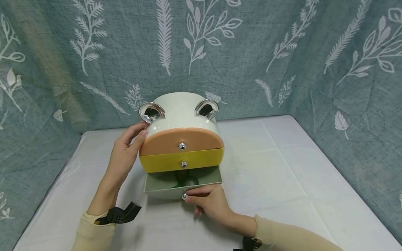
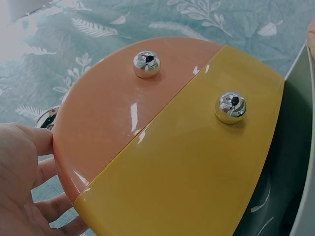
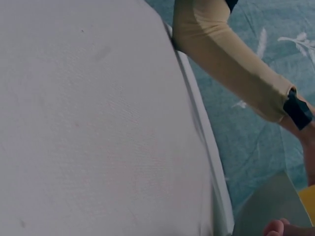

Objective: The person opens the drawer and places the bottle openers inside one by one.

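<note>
From the head view, a white animal-shaped drawer box (image 1: 181, 115) stands toward the far edge of the white-covered table (image 1: 282, 167); the left hand (image 1: 125, 153) rests flat-fingered against its side, while the right hand (image 1: 208, 202) pinches the knob of the pulled-out green bottom drawer (image 1: 163, 183). The left wrist view shows the orange drawer (image 2: 113, 113) and yellow drawer (image 2: 197, 162) closed. The right wrist view shows mostly tablecloth and only fingertips.

A staged recording booth: a leaf-printed teal curtain (image 1: 282, 52) hangs close behind and beside a table (image 1: 282, 167) under a plain white cloth.
</note>
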Demonstrator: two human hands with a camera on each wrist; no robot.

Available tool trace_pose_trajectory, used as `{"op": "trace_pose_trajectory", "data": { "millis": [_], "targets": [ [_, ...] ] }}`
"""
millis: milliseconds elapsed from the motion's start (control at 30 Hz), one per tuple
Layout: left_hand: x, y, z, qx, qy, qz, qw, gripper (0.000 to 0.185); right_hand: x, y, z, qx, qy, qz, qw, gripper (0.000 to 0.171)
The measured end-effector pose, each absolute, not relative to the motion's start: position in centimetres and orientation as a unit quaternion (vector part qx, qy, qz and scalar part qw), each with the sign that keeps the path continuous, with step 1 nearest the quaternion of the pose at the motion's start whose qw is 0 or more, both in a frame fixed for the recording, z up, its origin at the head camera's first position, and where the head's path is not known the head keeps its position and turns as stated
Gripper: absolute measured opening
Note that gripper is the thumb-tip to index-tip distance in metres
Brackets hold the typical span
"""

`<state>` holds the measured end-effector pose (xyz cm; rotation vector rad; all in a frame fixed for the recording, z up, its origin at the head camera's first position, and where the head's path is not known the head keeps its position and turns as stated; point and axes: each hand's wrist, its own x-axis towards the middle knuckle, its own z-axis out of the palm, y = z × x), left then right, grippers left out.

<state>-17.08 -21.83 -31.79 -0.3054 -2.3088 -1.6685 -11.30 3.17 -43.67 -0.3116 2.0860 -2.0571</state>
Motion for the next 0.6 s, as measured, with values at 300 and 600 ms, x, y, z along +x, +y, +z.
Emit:
{"op": "trace_pose_trajectory", "data": {
  "millis": [300, 600],
  "targets": [
    [-17.2, -21.9, -31.9, -0.108, -0.800, -0.573, 0.143, 0.044, -13.1, 3.0, -43.7, -0.099, 0.706, -0.695, 0.097, 0.015],
    [-17.0, -21.7, -31.8, -0.106, -0.800, -0.574, 0.142, 0.044, -14.9, 2.9, -43.7, -0.094, 0.704, -0.697, 0.097, 0.015]
  ]
}}
